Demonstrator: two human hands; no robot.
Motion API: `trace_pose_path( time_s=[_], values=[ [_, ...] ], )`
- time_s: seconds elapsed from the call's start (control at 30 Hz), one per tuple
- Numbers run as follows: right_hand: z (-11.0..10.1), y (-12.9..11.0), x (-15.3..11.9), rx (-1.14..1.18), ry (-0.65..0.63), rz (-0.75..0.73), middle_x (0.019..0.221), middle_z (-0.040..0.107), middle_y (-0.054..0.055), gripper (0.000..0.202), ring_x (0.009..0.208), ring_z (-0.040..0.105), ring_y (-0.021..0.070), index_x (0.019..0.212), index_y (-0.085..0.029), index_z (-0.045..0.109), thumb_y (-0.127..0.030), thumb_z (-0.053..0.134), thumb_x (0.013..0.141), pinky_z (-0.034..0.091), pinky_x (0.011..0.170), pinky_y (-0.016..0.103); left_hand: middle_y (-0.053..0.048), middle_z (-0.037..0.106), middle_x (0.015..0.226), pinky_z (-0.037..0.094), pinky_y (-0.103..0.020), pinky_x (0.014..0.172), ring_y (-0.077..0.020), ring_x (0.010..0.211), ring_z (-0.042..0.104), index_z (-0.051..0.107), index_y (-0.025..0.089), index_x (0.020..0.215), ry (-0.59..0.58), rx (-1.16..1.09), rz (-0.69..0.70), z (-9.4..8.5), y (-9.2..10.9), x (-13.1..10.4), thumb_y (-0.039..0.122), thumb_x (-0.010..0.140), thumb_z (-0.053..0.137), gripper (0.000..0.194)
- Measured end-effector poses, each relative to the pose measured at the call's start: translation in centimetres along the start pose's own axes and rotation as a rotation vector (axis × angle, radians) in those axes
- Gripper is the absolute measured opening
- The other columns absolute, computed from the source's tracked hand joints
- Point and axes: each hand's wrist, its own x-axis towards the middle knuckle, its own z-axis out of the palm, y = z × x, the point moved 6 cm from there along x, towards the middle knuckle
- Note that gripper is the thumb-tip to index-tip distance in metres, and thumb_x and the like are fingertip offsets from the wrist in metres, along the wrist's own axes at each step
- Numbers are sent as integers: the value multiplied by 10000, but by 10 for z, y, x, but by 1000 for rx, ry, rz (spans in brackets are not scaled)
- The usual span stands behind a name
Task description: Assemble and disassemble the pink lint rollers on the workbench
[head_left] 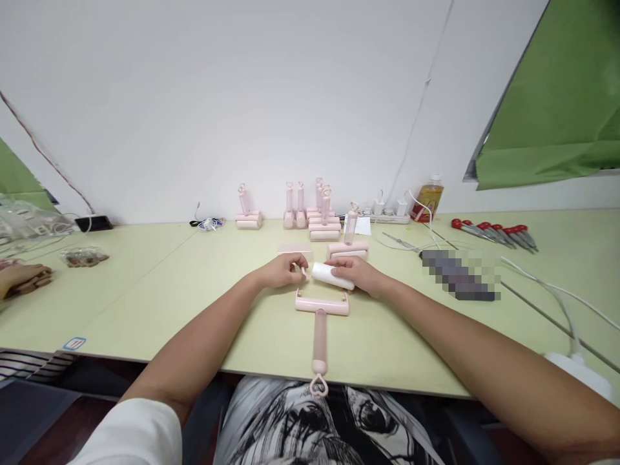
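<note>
My right hand [361, 274] is wrapped round a white lint-roller refill roll [325, 274], which lies tilted just above the table. Beside the roll's left end, my left hand [285, 270] is closed in a pinch on a small pale pink piece [305, 274], too small to name surely. Below both hands lies a pink lint roller handle [320, 336] with a heart-shaped loop at the table edge. Its head [322, 305] has two end arms and carries no roll. Behind my left hand rests a pale pink cover [294, 248].
Several pink lint rollers [324, 229] stand near the wall, one [349, 248] close behind my right hand. To the right are a blurred dark object [458, 274], red-handled tools [498, 234], cables and a bottle [429, 199]. Another person's hand [24, 279] rests at far left.
</note>
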Motion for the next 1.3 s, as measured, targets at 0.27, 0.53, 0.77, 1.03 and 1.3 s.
trace_pose_path(
  time_s=[0.27, 0.53, 0.77, 1.03, 1.3],
  values=[
    [-3, 4, 3, 65, 63, 27, 808, 665, 29, 380, 595, 613, 142, 1149, -201, 641, -323, 655, 790, 420, 379, 196, -10, 586, 833, 377, -241, 575, -116, 629, 479, 666, 192, 883, 89, 207, -7, -15, 6, -5, 463, 696, 676, 329],
    [2, 0, -1, 180, 23, -27, 734, 654, 34, 380, 597, 637, 158, 1182, -181, 608, -303, 621, 822, 405, 322, 169, 32, 488, 573, 314, -225, 504, -91, 524, 414, 628, 148, 782, 109, -210, 39, 7, 21, 3, 506, 756, 623, 359],
    [3, -5, 0, 500, -152, -80, 800, 660, 56, 346, 672, 667, 186, 1110, -151, 613, -176, 535, 774, 529, 414, 233, 62, 398, 540, 265, -213, 474, -63, 488, 323, 582, 155, 755, 386, -377, 43, -17, 13, 3, 492, 724, 652, 346],
    [1, -3, 1, 522, -72, -77, 725, 660, 45, 352, 596, 627, 147, 1073, -125, 618, -95, 541, 732, 563, 510, 263, 67, 391, 524, 269, -219, 475, -70, 484, 330, 577, 164, 745, 413, -379, 14, -15, 9, 4, 502, 722, 647, 346],
    [1, -3, 3, 526, -75, -84, 727, 668, 55, 329, 610, 628, 149, 1091, -112, 616, -105, 531, 774, 577, 558, 292, 66, 407, 532, 267, -214, 463, -65, 471, 335, 580, 164, 756, 418, -347, 8, -15, 5, 5, 498, 735, 637, 340]
  ],
)
